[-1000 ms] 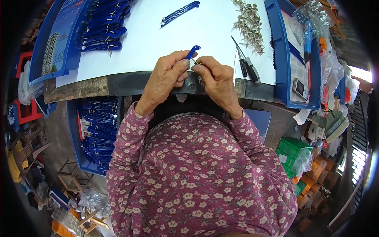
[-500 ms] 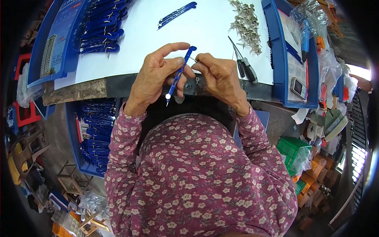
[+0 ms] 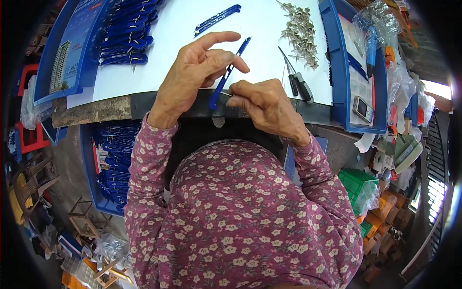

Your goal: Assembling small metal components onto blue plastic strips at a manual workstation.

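My left hand (image 3: 195, 72) holds a slim blue plastic handle (image 3: 228, 73) between thumb and fingers, tilted over the near edge of the white table (image 3: 260, 29). My right hand (image 3: 262, 103) pinches a small metal piece against the handle's lower end; the piece is mostly hidden by my fingers. Both sleeves are purple with a flower print.
A heap of blue handles (image 3: 127, 36) lies at the far left, two loose ones (image 3: 216, 18) at the back. Small metal parts (image 3: 301, 33) are piled at the right, beside a black-handled screwdriver (image 3: 298, 82). A phone (image 3: 362, 108) lies in a blue tray (image 3: 339, 72). A blue bin (image 3: 108, 164) sits below.
The blue handle has swung from near my chest up and outward over the table. My left fingers have spread, and my right hand has dropped to the handle's lower end.
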### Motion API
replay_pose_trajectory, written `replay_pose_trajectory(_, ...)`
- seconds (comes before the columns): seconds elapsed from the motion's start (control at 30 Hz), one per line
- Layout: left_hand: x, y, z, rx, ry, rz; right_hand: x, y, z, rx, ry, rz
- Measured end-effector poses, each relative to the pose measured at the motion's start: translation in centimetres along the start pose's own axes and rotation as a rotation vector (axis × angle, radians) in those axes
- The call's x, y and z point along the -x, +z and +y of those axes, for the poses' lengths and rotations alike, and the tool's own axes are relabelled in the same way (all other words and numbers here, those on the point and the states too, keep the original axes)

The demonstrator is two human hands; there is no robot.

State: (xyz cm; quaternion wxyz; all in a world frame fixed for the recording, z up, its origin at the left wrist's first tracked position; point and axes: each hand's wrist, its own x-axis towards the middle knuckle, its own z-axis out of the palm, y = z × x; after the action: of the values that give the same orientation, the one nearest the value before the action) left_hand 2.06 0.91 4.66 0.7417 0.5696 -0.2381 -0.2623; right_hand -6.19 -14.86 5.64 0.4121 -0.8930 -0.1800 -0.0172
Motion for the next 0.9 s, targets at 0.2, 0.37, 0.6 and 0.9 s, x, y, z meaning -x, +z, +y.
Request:
replay_pose_trajectory(0.2, -0.4, -0.4, -0.1, -0.126, 0.059, -0.053, -0.6, -2.2, -1.2, -0.379, 0.036, 0.269)
replay_pose_trajectory(0.37, 0.0, 0.3, 1.2, -0.236, 0.054, -0.031, -1.2, -2.9, 0.7, -0.196, 0.018, 0.475)
replay_pose_trajectory(0.6, -0.5, 0.4, 2.2, -0.1, 0.126, -0.035, -0.6, -0.4, 0.7, -0.005, -0.101, 0.286)
replay_pose_trajectory(0.9, -1.3, 0.0, 0.2, -0.207, 0.016, -0.062, -1.2, -2.5, 0.2, 0.142, -0.135, 0.446)
